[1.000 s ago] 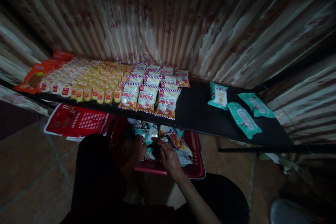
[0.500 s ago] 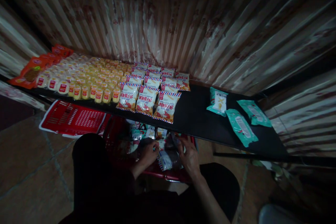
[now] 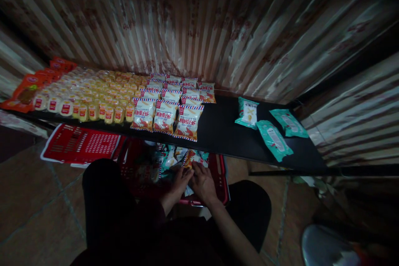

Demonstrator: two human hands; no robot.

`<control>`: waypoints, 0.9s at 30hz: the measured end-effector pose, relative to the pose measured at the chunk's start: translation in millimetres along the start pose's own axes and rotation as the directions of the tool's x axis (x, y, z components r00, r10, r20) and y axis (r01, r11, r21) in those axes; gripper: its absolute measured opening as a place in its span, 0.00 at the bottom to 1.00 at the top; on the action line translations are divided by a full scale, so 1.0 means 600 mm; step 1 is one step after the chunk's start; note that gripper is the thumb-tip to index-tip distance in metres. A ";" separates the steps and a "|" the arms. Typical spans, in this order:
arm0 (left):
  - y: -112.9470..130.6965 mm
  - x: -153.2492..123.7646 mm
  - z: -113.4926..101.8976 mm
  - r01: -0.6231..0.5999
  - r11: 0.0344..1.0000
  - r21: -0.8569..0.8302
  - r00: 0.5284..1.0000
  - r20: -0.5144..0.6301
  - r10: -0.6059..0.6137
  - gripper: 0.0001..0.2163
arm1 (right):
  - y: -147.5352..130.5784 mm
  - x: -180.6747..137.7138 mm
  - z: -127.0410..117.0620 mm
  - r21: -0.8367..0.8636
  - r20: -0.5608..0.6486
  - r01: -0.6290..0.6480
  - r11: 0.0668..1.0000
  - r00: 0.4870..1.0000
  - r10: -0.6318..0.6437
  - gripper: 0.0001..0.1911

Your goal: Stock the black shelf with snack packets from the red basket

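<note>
Over the red shopping basket (image 3: 222,174) my left hand (image 3: 181,183) and my right hand (image 3: 203,183) are close together. Between their curled fingers is the lower edge of an orange and white snack bag (image 3: 191,158) with a striped border. Both hands look closed on it, though the fingertips are partly hidden in the dim light. Teal and white snack bags (image 3: 168,160) lie loose in the basket, left of the held bag.
A black shelf (image 3: 224,133) runs above the basket. It bears rows of striped snack bags (image 3: 165,116), small yellow wrapped cakes (image 3: 107,99), orange packets (image 3: 29,87) and three teal packets (image 3: 274,139). Another red basket (image 3: 82,143) is at the left; a stool (image 3: 327,245) stands lower right.
My right hand has moved left, up against my left hand. The orange and white bag now shows between them. The view has shifted slightly, so the shelf sits further left.
</note>
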State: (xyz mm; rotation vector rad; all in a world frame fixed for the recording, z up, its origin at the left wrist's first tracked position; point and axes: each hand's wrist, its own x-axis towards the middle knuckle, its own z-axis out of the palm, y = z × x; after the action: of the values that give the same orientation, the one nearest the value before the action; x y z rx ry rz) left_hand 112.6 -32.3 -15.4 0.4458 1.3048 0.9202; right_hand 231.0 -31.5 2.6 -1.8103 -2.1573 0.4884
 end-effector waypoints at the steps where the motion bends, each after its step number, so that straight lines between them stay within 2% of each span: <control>1: -0.001 0.000 -0.002 0.010 0.999 -0.040 1.000 -0.022 -0.011 0.20 | -0.010 -0.006 0.000 0.003 0.017 0.013 1.000 1.000 -0.014 0.24; 4: -0.004 0.013 -0.002 0.047 0.994 -0.096 0.994 -0.094 -0.056 0.20 | -0.033 -0.021 0.010 0.020 0.112 0.029 0.999 0.993 -0.031 0.27; 7: -0.003 0.037 0.009 0.086 0.985 -0.151 0.978 -0.178 -0.112 0.18 | -0.041 -0.027 0.020 0.081 0.187 0.016 0.997 0.982 -0.031 0.23; 9: -0.001 0.051 0.016 0.100 0.979 -0.176 0.966 -0.219 -0.138 0.15 | -0.034 -0.023 0.017 0.134 0.154 -0.061 0.989 0.987 0.040 0.20; 11: 0.002 0.056 0.019 0.120 0.974 -0.193 0.960 -0.229 -0.163 0.11 | -0.017 -0.012 0.004 0.183 0.041 -0.169 0.968 0.986 0.164 0.19; 13: 0.006 0.051 0.018 0.148 0.967 -0.208 0.958 -0.211 -0.192 0.09 | 0.006 -0.001 -0.012 0.267 -0.048 -0.276 0.923 0.953 0.299 0.18; 14: 0.008 0.045 0.015 0.164 0.962 -0.217 0.958 -0.198 -0.208 0.08 | 0.018 0.004 -0.019 0.331 -0.037 -0.343 0.879 0.926 0.376 0.17; 17: 0.012 0.023 0.007 0.197 0.947 -0.254 0.956 -0.165 -0.244 0.07 | 0.039 0.006 -0.027 0.448 0.076 -0.477 0.756 0.863 0.500 0.16; 21: 0.009 -0.001 0.002 0.209 0.929 -0.305 0.953 -0.152 -0.264 0.07 | 0.029 -0.010 -0.009 0.491 0.220 -0.513 0.704 0.855 0.470 0.17; 24: 0.005 -0.011 0.001 0.209 0.927 -0.312 0.950 -0.162 -0.269 0.05 | 0.011 -0.021 0.003 0.551 0.318 -0.566 0.613 0.822 0.473 0.22; 27: 0.003 -0.019 0.001 0.216 0.929 -0.299 0.950 -0.157 -0.271 0.05 | -0.005 -0.024 0.005 0.604 0.332 -0.603 0.521 0.785 0.523 0.25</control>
State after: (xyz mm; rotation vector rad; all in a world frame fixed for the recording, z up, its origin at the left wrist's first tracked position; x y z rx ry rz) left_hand 112.8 -40.1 -6.9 -0.0309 1.3472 0.9346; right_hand 229.8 -46.5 1.2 -1.9698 -1.0652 1.3595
